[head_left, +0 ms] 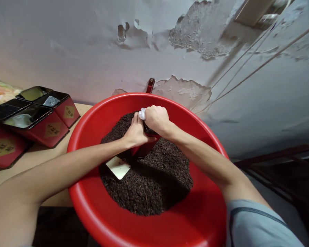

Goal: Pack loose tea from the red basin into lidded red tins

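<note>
the left hand (137, 133) clamps a red-and-black tapered box (146, 148) over loose dark-brown shreds (144, 192) inside a round red plastic basin (208, 202), the right hand (156, 118) pinches crumpled clear plastic (142, 114) above it, and a hard twist could tear that plastic.

Open room over dark bits (144, 192) on the near side of the held red box (145, 148), left arm (92, 156) and right arm (203, 151) blocking the sides, pale flat thing (117, 168) close by on the near left, red tub (78, 202) all around, wall (92, 68) behind.
</note>
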The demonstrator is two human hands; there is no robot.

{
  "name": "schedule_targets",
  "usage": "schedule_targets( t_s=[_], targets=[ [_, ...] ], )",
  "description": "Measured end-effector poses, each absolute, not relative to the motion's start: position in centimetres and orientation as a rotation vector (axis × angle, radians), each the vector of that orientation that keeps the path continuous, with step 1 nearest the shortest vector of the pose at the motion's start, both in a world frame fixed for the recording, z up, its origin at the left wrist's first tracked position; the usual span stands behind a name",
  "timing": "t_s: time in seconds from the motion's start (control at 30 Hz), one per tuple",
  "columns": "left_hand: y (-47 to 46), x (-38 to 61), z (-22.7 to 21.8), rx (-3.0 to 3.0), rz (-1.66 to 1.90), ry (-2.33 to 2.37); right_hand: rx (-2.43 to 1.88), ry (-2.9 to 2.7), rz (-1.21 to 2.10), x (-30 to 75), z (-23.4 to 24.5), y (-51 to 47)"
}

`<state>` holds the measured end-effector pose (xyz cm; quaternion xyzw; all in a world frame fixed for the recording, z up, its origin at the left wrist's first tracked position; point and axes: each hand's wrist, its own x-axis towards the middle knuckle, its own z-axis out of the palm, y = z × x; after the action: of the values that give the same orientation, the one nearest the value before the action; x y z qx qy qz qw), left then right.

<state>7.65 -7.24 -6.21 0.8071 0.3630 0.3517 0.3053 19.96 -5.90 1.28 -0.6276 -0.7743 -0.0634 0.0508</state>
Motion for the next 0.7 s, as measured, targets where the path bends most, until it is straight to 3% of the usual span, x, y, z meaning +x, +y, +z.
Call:
schedule_targets(
  t_s=[0.17,0.3,0.57,0.7],
  targets=[
    [-3.6,4.5,-2.8,1.946,0.542,0.437,-1.339,-2.634,-0.225,23.9,2.0,-8.6],
    [-3.6,4.4,-1.2,1.702,0.268,0.321,-0.866,-2.75,-0.264,26.1,2.5,-10.6],
    [-4.6,6.3,-4.1,1.554,0.082,0.424,-0.541,-2.825,-0.178,27.3,1.4,-12.9],
    [-5.9,6.6,-2.5,1.808,0.23,0.491,-0.82,-2.749,-0.174,29.1,0.8,-13.3]
  ],
)
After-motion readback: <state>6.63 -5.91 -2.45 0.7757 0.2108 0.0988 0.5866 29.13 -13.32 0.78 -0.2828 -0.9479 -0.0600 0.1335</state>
